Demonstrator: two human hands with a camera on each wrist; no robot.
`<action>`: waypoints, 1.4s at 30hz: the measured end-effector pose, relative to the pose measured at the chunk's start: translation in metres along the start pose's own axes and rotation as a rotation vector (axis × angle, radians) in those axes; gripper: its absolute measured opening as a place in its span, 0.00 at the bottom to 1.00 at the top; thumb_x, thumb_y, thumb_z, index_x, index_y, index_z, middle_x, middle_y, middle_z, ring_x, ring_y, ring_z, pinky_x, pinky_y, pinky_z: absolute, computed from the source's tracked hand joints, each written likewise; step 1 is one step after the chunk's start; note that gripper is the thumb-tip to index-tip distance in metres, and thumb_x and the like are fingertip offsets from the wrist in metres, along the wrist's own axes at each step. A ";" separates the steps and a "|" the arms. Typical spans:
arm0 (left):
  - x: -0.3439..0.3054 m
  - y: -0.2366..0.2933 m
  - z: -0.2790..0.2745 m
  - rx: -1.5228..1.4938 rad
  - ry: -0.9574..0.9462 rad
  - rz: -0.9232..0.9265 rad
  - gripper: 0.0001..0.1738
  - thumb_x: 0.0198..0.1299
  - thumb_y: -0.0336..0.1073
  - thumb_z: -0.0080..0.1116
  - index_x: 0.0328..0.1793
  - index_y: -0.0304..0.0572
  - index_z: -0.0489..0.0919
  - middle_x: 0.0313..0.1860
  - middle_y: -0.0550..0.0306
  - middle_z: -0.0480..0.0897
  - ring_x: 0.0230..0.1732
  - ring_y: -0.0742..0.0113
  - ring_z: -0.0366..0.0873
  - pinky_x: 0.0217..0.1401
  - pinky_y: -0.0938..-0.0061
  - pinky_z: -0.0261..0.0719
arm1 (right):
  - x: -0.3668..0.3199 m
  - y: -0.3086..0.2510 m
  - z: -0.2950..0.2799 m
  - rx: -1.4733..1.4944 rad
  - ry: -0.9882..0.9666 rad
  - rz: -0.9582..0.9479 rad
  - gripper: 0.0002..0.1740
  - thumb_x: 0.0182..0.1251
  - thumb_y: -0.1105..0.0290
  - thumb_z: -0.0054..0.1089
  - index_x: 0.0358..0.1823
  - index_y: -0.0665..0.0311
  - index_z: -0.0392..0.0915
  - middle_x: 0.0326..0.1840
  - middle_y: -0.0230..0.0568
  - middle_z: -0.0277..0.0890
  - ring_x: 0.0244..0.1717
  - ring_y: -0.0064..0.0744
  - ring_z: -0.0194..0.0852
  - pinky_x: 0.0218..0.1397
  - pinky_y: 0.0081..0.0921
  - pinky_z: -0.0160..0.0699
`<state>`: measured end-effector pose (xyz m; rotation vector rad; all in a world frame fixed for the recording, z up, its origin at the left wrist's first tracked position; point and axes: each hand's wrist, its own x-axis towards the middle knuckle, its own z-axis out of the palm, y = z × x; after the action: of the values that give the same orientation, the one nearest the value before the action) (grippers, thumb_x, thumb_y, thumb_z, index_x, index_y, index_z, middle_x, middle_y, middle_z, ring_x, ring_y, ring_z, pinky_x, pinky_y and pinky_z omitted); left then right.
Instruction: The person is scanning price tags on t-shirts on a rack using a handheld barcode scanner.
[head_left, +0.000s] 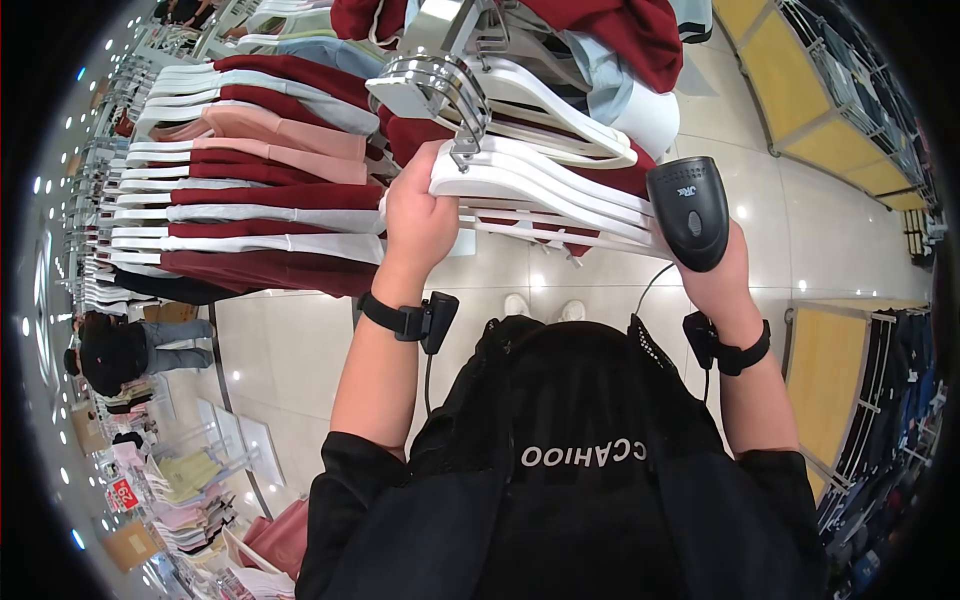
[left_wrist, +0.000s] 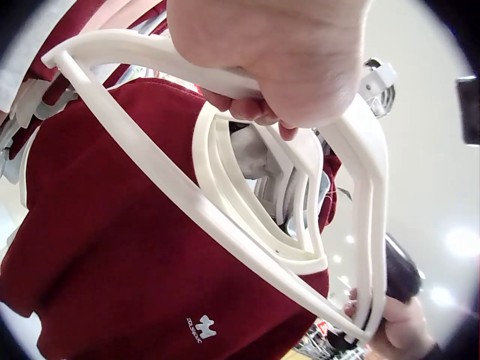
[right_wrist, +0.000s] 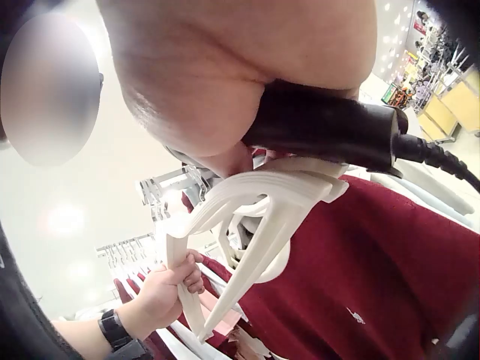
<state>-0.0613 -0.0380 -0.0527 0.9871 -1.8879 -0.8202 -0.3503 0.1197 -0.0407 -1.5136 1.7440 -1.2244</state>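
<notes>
In the head view several white hangers [head_left: 545, 190] lie in a stack with no garment on them. My left hand [head_left: 420, 225] grips their left end, fingers curled round it below the metal hooks. My right hand [head_left: 722, 285] holds a black handheld scanner [head_left: 688, 215] at the stack's right end. Its fingertips touch the white hangers [right_wrist: 262, 184] in the right wrist view, and the scanner's handle [right_wrist: 322, 127] lies in the palm. Behind the bare hangers [left_wrist: 150, 150] in the left wrist view hangs a dark red shirt [left_wrist: 112, 247] with a cream collar.
Dark red, pink and grey garments [head_left: 270, 200] hang in a row at the left. A metal rail end [head_left: 410, 85] stands above the hangers. Yellow-panelled racks [head_left: 825, 385] are at the right. Another person [head_left: 115, 350] is at the far left.
</notes>
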 end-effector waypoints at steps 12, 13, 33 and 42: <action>0.014 -0.006 -0.019 0.184 -0.066 0.137 0.17 0.60 0.21 0.51 0.55 0.38 0.80 0.43 0.46 0.86 0.46 0.54 0.85 0.51 0.69 0.79 | 0.001 0.004 0.029 -0.015 0.091 0.069 0.11 0.63 0.76 0.67 0.46 0.67 0.81 0.38 0.40 0.85 0.37 0.28 0.80 0.46 0.27 0.78; 0.016 -0.010 -0.019 0.198 -0.065 0.176 0.18 0.58 0.20 0.51 0.54 0.38 0.80 0.43 0.45 0.86 0.46 0.50 0.84 0.51 0.67 0.79 | 0.002 0.003 0.030 -0.035 0.107 0.067 0.11 0.65 0.71 0.70 0.46 0.66 0.82 0.38 0.37 0.85 0.37 0.25 0.79 0.45 0.26 0.78; 0.029 -0.019 -0.019 0.267 -0.071 0.325 0.26 0.44 0.22 0.58 0.53 0.45 0.79 0.38 0.56 0.83 0.42 0.55 0.80 0.46 0.60 0.72 | 0.136 -0.179 -0.009 -0.426 0.251 -0.380 0.19 0.66 0.69 0.67 0.57 0.65 0.80 0.50 0.38 0.85 0.49 0.27 0.82 0.55 0.26 0.77; 0.025 -0.018 -0.015 0.245 -0.041 0.316 0.26 0.43 0.22 0.57 0.53 0.45 0.79 0.36 0.57 0.82 0.40 0.56 0.79 0.44 0.61 0.71 | 0.204 -0.201 0.022 -0.509 0.226 -0.481 0.20 0.62 0.56 0.72 0.48 0.61 0.84 0.38 0.36 0.84 0.37 0.32 0.80 0.46 0.29 0.75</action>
<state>-0.0513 -0.0710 -0.0521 0.7891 -2.1459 -0.4345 -0.2828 -0.0754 0.1600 -2.2682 2.0146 -1.2677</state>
